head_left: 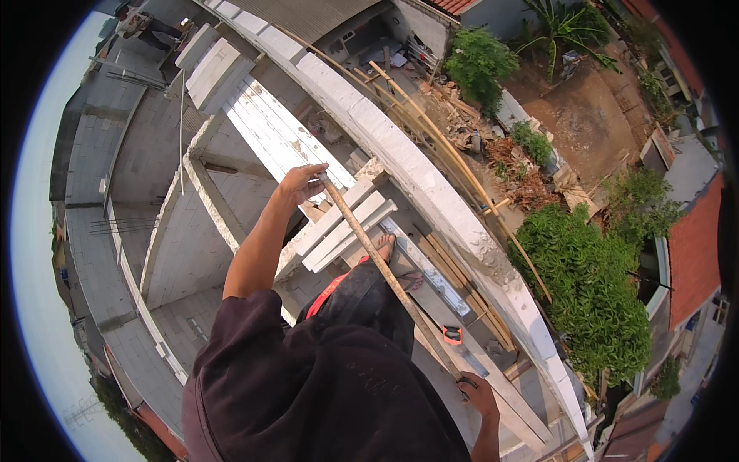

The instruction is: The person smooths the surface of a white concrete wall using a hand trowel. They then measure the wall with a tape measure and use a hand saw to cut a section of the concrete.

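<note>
A long, thin brown wooden pole (385, 271) runs slantwise across the front of my body. My left hand (302, 185) grips its upper end between thumb and fingers, beside the stacked pale blocks (350, 231). Near the other end, my right hand (479, 394) is closed around the pole, low on the right. A handsaw with an orange and black handle (453, 335) lies on the boards just above that hand. My bare foot (386, 246) shows beside the blocks.
A long pale wall top (385, 131) curves along the right, with a steep drop beyond it. Bamboo poles (439, 138) stand outside it. White planks (269, 127) reach toward more blocks (218, 77). Open rooms lie below on the left. Another person (142, 23) is far off, upper left.
</note>
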A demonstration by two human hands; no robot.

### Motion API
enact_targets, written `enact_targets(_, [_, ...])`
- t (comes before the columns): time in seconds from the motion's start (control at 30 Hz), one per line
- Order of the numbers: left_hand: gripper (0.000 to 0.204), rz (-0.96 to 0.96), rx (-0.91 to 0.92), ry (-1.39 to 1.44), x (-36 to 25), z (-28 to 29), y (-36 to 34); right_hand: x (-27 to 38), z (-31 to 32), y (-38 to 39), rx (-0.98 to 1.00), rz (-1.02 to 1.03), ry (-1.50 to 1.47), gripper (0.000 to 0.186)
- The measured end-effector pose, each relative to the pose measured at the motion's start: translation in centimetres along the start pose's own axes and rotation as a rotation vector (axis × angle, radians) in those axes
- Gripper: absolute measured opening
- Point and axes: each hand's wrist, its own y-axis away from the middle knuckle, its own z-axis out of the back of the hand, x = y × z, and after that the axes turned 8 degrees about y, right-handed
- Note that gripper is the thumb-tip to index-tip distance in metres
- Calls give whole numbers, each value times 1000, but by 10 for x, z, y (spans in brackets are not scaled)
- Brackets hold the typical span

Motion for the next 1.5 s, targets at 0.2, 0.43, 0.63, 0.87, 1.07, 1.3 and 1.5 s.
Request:
enact_targets(0.2, [37,-297,-167,340,18,-48,-9,126,10,-56,-91,53,28,38])
enact_targets(0.43, [47,-365,-127,367,78,-163,12,253,-23,-153,-233,136,-20,43])
enact_targets(0.63, [36,-429,-332,-62,45,-147,-97,314,-25,-203,-301,209,-8,42])
enact_targets(0.87, [25,-360,-582,77,-8,-132,-163,384,-20,-256,-364,201,122,44])
enact_targets(1.07, [20,-277,-540,182,-29,-139,-184,403,-3,-288,-387,203,167,46])
enact_targets(1.3, [20,-298,-625,159,-28,-130,-218,411,-14,-310,-409,213,171,43])
enact_targets(1.5, [27,-177,-665,122,-25,-137,-237,409,-7,-323,-363,158,157,42])
